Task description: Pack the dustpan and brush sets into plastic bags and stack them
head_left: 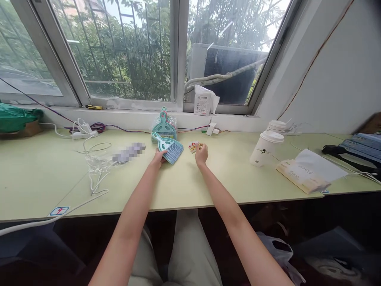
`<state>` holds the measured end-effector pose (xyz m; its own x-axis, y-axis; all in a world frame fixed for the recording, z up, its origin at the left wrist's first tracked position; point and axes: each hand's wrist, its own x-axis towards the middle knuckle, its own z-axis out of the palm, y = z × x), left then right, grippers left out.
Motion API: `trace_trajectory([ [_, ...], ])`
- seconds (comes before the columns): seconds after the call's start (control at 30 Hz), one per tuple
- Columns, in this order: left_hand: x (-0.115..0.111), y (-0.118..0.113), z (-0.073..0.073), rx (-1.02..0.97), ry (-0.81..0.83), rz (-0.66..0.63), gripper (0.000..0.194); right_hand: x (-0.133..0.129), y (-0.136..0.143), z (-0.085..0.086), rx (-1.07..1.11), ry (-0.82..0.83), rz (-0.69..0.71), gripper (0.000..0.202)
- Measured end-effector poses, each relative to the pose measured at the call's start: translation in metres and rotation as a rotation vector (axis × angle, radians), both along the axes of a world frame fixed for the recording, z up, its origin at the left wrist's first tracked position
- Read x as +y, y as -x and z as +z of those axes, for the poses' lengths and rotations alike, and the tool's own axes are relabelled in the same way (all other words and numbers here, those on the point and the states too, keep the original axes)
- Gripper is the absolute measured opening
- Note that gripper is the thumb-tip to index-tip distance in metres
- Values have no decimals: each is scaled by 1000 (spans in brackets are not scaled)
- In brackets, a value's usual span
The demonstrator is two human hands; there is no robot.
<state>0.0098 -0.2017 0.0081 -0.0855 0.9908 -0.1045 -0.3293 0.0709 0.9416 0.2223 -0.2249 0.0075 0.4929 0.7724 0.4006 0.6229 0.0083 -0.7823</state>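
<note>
The mint-green dustpan [163, 142] with its grey-blue brush [174, 151] is just above the middle of the frame, tilted, its handle toward the upper left and the bristles toward the lower right; my left hand [158, 157] has it by the lower edge, fingers closed on it with the thumb over the top; a little to the right, my right hand [202, 154] is at a small patch of colourful stickers [192, 147], fingers curled nearly together at its right side (whether they truly pinch it, I cannot tell). Right behind the dustpan stands a stack of similar dustpans [163, 126], partly in clear wrap; the pale green counter [178, 186] runs under everything here. To the left of centre lie an item too blurred to make out [129, 153] and some crumpled clear plastic [98, 161]; beyond them, a white power strip [86, 134]; a yellow cutter [94, 107] rests on the sill at upper left, and a green bag [18, 118] is at the left edge. At right stand a lidded white cup [263, 151], another cup [276, 126] behind it, and a tissue pack [303, 174] lying nearby.
</note>
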Motion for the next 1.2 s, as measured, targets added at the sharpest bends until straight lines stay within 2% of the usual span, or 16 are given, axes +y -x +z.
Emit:
trace_trajectory([
  [0.07,-6,-9,2,-27,-25,-84,51,-1,10,4,86,-115,30,42],
  [0.17,-13,-22,4,-97,-73,-164,46,-4,28,2,37,-176,162,44],
  [0.3,-13,-27,6,-192,-162,-216,44,-14,48,-5,-254,-51,393,53],
  [0.4,-12,-22,7,-197,-191,-204,44,-21,55,-6,-448,59,453,60],
  [0.53,-14,-18,7,-173,-191,-175,45,-23,56,-6,-504,162,352,68],
  [0.63,-15,-19,6,-146,-188,-180,47,-19,53,-7,-412,233,260,73],
  [0.73,-14,-22,4,-123,-170,-172,46,-16,51,-6,-308,222,249,68],
  [0.93,-13,-21,4,-127,-156,-147,44,-22,53,5,-193,-13,267,37],
  [1.0,-12,-21,3,-131,-153,-129,45,-26,51,12,-141,-119,259,36],
  [1.1,-12,-21,4,-124,-146,-115,51,-28,38,23,26,-288,130,43],
  [1.2,-14,-23,4,-137,-161,-112,55,-21,18,30,331,-372,9,43],
])
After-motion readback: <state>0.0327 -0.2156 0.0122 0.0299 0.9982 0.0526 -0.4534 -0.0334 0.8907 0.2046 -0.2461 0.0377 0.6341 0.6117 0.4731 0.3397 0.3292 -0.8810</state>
